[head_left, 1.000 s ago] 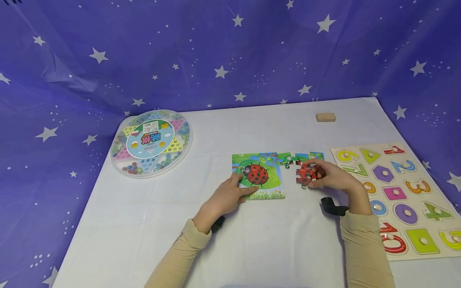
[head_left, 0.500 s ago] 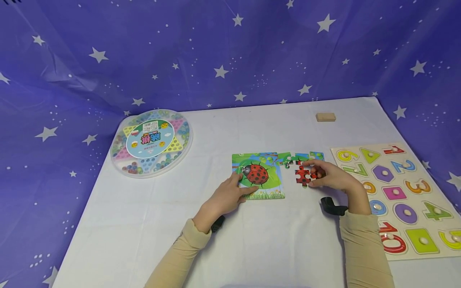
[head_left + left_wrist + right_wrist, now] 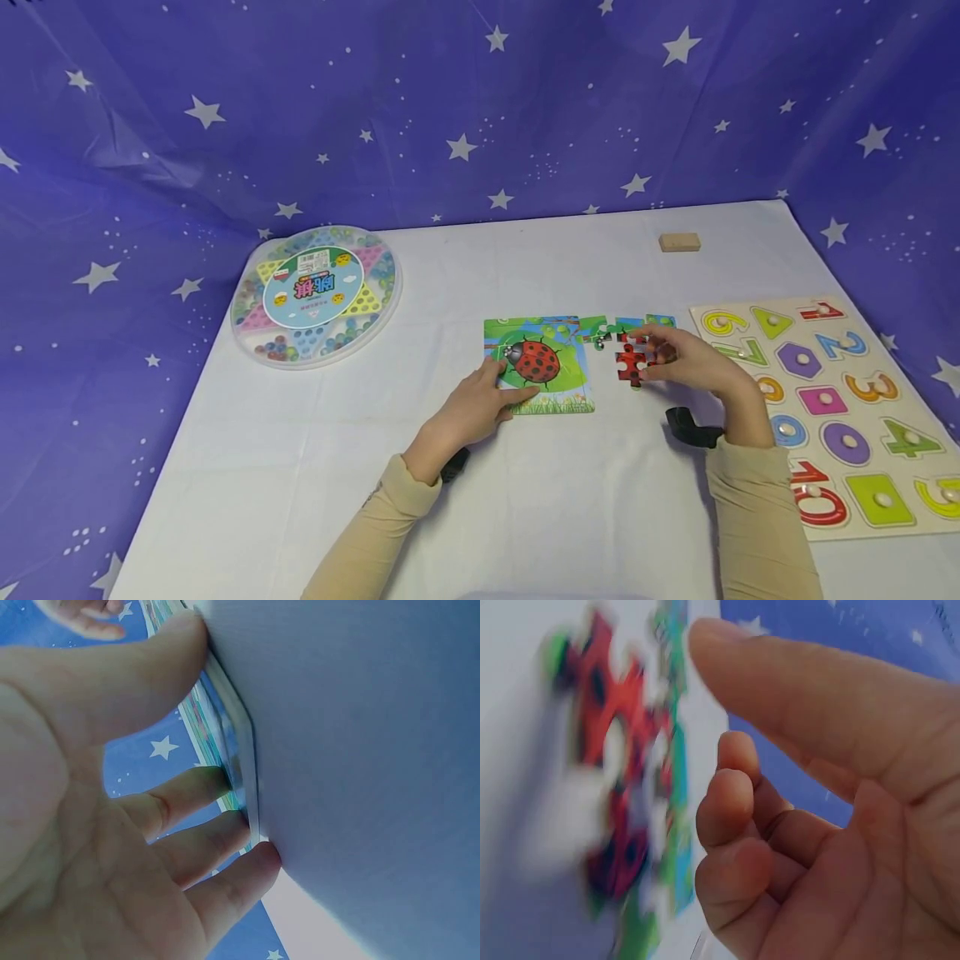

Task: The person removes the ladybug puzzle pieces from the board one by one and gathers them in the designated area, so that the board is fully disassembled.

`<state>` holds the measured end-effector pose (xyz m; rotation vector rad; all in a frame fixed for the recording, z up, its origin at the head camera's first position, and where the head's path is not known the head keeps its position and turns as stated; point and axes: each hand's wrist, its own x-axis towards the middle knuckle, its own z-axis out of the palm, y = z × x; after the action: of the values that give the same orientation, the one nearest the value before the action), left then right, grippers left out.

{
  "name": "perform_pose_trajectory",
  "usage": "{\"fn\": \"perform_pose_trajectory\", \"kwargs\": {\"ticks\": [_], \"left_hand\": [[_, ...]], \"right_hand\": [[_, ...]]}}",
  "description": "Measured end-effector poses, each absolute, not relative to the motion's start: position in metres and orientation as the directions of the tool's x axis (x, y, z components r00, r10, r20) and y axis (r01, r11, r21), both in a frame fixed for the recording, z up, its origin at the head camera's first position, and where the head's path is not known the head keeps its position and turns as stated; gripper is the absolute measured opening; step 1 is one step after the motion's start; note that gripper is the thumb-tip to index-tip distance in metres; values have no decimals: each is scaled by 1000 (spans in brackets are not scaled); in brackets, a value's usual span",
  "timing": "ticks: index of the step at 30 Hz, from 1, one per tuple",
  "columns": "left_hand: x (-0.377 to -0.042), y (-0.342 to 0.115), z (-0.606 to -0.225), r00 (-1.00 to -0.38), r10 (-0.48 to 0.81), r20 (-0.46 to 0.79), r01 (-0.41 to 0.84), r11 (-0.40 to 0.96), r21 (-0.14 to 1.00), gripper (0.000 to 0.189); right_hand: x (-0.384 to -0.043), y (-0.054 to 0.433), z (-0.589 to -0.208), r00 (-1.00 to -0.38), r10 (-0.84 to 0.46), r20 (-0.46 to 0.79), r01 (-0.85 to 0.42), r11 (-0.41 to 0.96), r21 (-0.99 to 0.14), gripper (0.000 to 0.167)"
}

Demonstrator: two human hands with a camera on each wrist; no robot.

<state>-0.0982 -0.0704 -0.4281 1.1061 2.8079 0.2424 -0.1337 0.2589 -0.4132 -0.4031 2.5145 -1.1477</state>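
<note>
My left hand (image 3: 468,408) rests at the lower left corner of a square ladybug picture board (image 3: 566,379). Its thumb and fingers are spread and touch the board's edges in the left wrist view. My right hand (image 3: 693,362) hovers over the loose jigsaw pieces to the right. A red black-spotted jigsaw piece (image 3: 632,368) lies just left of its thumb. In the right wrist view a gap shows between the fingers (image 3: 735,806) and the blurred red pieces (image 3: 604,694). Green-and-blue pieces (image 3: 594,329) form a row behind; the right hand partly hides others.
A round marble board game (image 3: 315,292) stands at the back left. A small wooden block (image 3: 679,242) lies at the back right. On the right is a wooden number-and-shape puzzle board (image 3: 817,433). A starry blue cloth (image 3: 420,100) hangs behind the white table (image 3: 300,492).
The red piece, blurred at first, now lies sharper in about the same spot. My right fingers have shifted slightly and lifted from it. My left hand stays on the board.
</note>
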Motion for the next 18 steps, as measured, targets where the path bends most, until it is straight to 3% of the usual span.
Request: {"fn": "perform_pose_trajectory", "kwargs": {"ticks": [11, 18], "left_hand": [[-98, -66, -427, -742, 661, -110, 648, 750, 131, 47], [-96, -68, -426, -747, 654, -120, 644, 756, 115, 47]], "right_hand": [[-149, 176, -411, -787, -600, -143, -267, 541, -798, 49], [-156, 140, -424, -741, -660, -122, -326, 512, -795, 50]]}}
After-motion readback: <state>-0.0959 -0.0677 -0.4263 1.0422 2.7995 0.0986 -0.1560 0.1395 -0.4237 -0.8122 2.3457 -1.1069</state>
